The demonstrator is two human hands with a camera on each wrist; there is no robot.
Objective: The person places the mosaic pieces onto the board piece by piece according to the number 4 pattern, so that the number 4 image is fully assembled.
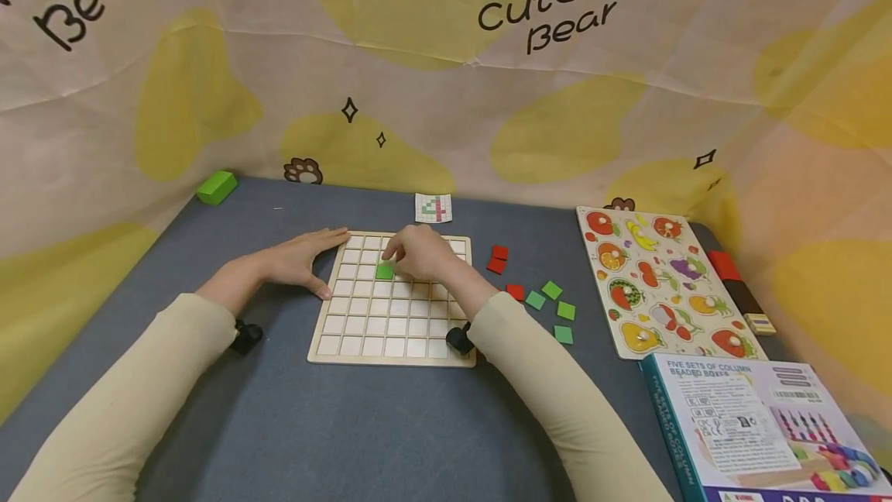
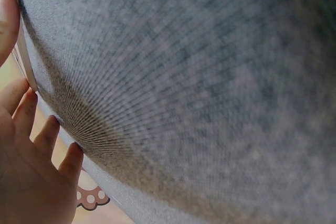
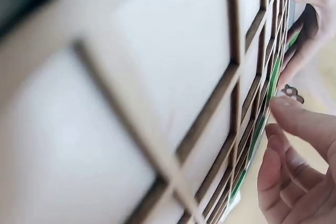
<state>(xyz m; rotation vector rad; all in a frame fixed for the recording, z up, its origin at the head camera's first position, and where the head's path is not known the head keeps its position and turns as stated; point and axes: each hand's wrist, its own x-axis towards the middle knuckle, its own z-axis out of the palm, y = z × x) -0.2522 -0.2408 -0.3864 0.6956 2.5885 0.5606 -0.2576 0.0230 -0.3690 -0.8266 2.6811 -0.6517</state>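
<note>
Cream cloth printed with yellow blobs and "Cute Bear" lettering walls in a grey tabletop (image 1: 293, 424). Largest on it is the wooden grid board (image 1: 390, 331), square cells in rows, lying flat in the middle. To its right lie a fruit puzzle board (image 1: 655, 285) and, nearer the person, a printed toy box (image 1: 739, 424). Between the two boards are loose red tiles (image 1: 499, 258) and loose green tiles (image 1: 554, 308); a small pattern card (image 1: 433, 208) sits just beyond the grid board, and a green block (image 1: 216, 187) lies at the far left.

Resting flat with straight fingers, the left hand (image 1: 303, 260) touches the grid board's left edge and steadies it. Above the upper rows, the right hand (image 1: 418, 252) has its fingers bent down onto a green tile (image 1: 384, 271), which sits in a cell there; it seems pinched or pressed at its edge. To seat it well, I would judge: keep the tile level, square it to the cell walls, and press lightly while the left hand keeps the board from sliding.
</note>
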